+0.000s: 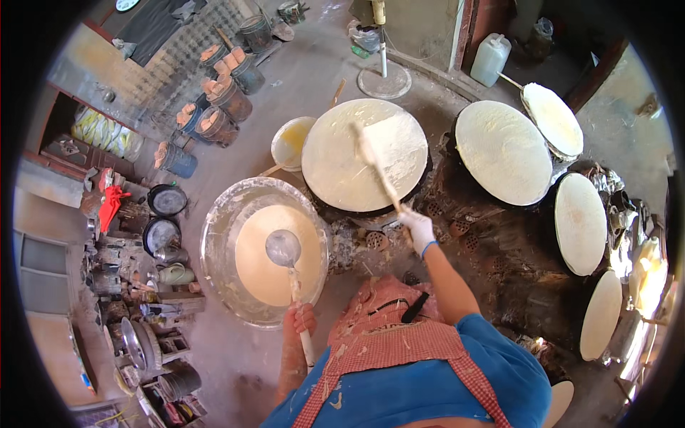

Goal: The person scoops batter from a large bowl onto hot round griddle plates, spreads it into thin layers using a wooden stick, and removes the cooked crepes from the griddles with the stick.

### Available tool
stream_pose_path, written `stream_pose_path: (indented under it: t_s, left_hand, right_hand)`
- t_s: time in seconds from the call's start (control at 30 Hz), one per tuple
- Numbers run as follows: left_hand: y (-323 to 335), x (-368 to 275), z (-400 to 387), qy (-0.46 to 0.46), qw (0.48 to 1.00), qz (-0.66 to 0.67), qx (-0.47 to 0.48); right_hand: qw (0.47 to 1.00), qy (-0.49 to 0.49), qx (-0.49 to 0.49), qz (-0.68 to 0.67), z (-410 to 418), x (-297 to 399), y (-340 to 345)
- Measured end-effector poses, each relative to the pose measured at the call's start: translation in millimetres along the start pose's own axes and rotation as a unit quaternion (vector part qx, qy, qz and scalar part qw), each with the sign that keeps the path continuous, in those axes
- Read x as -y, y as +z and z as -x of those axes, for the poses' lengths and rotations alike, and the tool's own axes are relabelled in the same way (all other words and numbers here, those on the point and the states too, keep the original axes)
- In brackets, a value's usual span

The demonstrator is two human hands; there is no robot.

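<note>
My left hand (301, 320) is closed round the wooden handle of a metal ladle (283, 248). The ladle's bowl is over pale batter (251, 241) in a large metal basin (214, 278). My right hand (418, 229), in a white glove with a blue cuff, grips a wooden-handled spreader (381, 170). The spreader's head, slightly blurred, lies over the pale layer on a large round griddle (337, 155). On the griddle's right part the layer looks whiter and rougher.
More round griddles with pale layers (503, 152) curve along the right. Behind the basin stands a white bucket (291, 143) with yellow contents. Buckets holding orange pieces (230, 101) stand at upper left. A pole on a round base (384, 83) rises beyond the griddle.
</note>
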State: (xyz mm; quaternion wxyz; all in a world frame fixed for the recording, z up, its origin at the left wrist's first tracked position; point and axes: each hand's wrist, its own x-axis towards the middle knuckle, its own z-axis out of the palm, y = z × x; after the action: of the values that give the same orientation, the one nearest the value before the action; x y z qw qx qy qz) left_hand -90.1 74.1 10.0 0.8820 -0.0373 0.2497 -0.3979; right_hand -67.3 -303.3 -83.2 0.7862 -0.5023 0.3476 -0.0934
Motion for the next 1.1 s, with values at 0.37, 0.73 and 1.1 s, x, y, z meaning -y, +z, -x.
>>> stream_pose_path:
  t_s: [0.37,0.73,1.1]
  left_hand:
    - [-10.6,-9.0,-13.3,0.032,0.984,-0.118,-0.131]
    - [90.0,12.6,-152.3,0.093,0.949,-0.276,-0.126]
    - [61.9,45.3,-246.3,0.145,0.876,-0.436,-0.148]
  right_hand:
    - [0.717,-0.24,-0.055,0.652,-61.3,96.0,-33.2]
    - [0.665,-0.292,-0.038,0.687,-16.7,79.1,-59.9]
    - [0.698,-0.241,-0.051,0.672,55.8,11.7,-40.6]
